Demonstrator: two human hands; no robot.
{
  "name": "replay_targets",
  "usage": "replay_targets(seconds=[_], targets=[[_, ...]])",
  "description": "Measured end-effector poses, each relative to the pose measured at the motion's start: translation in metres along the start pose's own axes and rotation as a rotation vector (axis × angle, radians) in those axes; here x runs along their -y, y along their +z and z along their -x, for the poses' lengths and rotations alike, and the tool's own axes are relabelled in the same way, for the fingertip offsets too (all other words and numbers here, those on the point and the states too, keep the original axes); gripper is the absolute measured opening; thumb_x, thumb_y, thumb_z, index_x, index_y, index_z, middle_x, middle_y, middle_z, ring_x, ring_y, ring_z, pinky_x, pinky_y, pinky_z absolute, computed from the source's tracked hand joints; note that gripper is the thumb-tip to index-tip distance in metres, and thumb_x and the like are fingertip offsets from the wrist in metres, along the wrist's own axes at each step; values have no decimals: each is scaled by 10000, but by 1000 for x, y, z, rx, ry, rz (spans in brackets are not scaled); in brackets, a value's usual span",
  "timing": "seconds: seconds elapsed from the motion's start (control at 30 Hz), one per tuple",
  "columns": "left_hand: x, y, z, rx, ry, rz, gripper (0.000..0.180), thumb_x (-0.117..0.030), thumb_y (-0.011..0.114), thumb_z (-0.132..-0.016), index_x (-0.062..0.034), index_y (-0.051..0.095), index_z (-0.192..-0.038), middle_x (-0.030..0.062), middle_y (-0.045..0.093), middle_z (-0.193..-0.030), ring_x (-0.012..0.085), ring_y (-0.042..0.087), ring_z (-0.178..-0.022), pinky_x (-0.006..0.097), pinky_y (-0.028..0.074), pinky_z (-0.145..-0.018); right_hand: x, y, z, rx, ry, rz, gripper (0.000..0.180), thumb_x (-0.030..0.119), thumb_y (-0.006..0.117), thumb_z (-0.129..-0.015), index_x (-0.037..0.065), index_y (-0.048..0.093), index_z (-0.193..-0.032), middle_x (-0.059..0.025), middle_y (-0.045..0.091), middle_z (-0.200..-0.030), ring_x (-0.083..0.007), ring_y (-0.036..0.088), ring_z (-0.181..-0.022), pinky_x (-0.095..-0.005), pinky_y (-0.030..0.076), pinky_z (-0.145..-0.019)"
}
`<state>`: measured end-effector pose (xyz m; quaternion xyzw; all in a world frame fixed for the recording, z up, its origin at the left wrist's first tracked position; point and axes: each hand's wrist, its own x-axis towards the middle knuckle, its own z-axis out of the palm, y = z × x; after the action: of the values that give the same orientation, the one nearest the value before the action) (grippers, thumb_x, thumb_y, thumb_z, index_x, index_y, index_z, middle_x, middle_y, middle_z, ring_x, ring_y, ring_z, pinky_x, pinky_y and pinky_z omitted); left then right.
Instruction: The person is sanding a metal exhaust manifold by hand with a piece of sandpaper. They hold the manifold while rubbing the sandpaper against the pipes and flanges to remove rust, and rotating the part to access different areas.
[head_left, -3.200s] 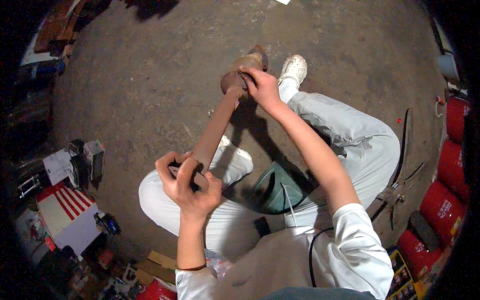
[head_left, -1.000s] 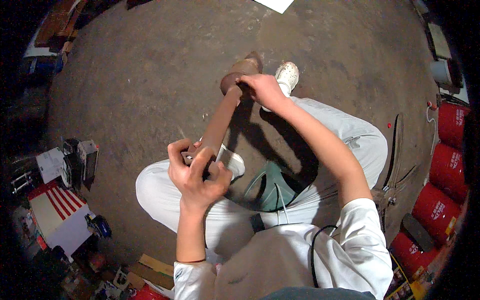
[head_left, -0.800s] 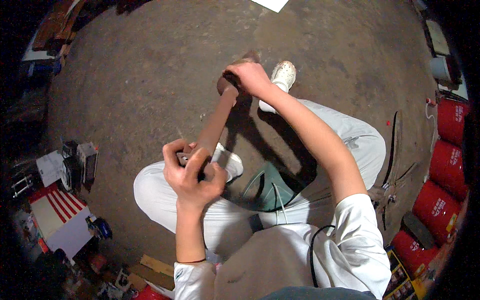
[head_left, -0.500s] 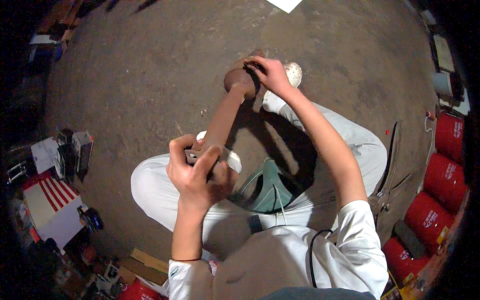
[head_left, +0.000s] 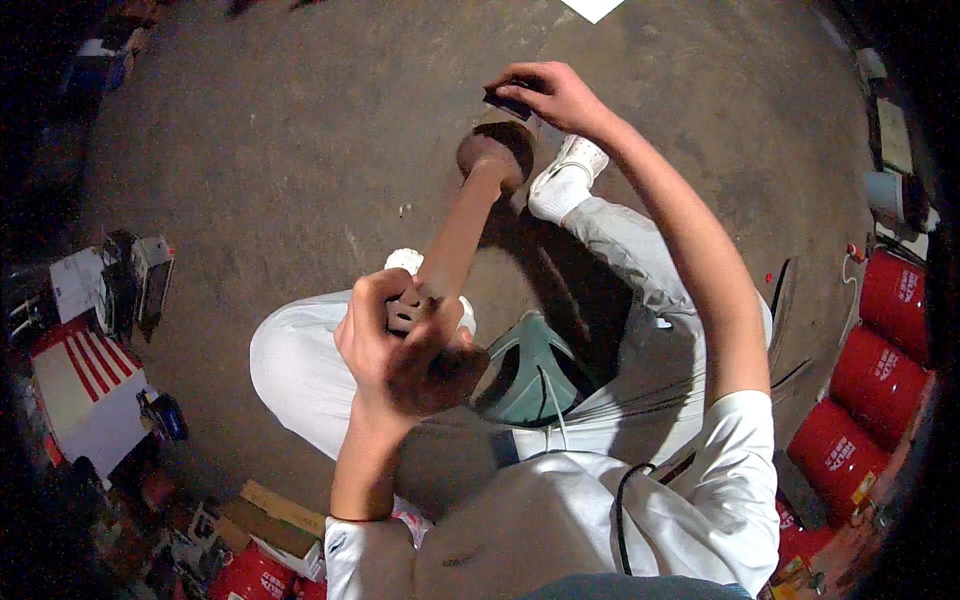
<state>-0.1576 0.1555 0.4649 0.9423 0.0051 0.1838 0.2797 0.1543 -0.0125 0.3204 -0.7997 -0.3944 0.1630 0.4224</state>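
A long brown shaft (head_left: 458,235) slants away from me, ending in a thick, rounded brown head (head_left: 487,155) low over the floor. My left hand (head_left: 375,345) is wrapped round the shaft's near end, where a grey-brown piece with holes (head_left: 404,315) shows between the fingers. Out at the far end, my right hand (head_left: 560,97) has its fingers bent down over a small dark flat piece (head_left: 510,104) on the head. The fingertips' exact hold on that piece is partly hidden. What kind of tool the shaft belongs to I cannot make out.
I sit with legs bent around a green stool (head_left: 532,365); my white shoe (head_left: 575,165) is right beside the head. Red drums (head_left: 870,375) line the right side. Boxes and a striped red-and-white carton (head_left: 95,365) lie at left. White paper (head_left: 594,8) is at the far edge.
My right hand has slid farther out along the head, its arm straighter, baring more of the head's dark side. My left hand keeps its grip at the near end. The view has shifted slightly.
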Motion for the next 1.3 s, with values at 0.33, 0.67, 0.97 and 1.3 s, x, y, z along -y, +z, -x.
replay_targets(seconds=[0.33, 0.67, 0.97, 1.3], targets=[[14, 0, 3, -69, 42, 60, 375, -183, 818, -500, -110, 727, -856, 114, 601, -963, 281, 648, -699, 376, 520, -560, -41, 33, 9, 106, -154, 358, 462, 98, 745, -769, 159, 663, -1220, -172, 729, -1031, -415, 695, -949, -480, 575, -793], [25, -8, 46, -39, -316, 201, 418, -109, 842, -773, -10, 540, -1045, 97, 589, -949, 204, 597, -794, 343, 508, -785, -17, 51, 35, 120, -270, 268, 398, 30, 727, -768, 117, 668, -1153, -155, 713, -981, -403, 687, -912, -462, 566, -772], [15, -9, 29, -50, -302, 193, 398, -160, 803, -829, -61, 453, -988, 40, 438, -892, 187, 537, -848, 350, 496, -825, -42, 36, 17, -111, -312, 264, 473, 34, 735, -747, 113, 670, -1209, -142, 720, -993, -376, 696, -915, -436, 568, -789], [12, -5, 37, -104, -354, 242, 381, -197, 830, -726, -108, 581, -1001, 67, 532, -958, 206, 534, -778, 350, 459, -742, -40, 42, 17, -128, -290, 321, 318, 85, 708, -828, 108, 685, -1145, -167, 698, -897, -382, 689, -840, -452, 558, -724]])
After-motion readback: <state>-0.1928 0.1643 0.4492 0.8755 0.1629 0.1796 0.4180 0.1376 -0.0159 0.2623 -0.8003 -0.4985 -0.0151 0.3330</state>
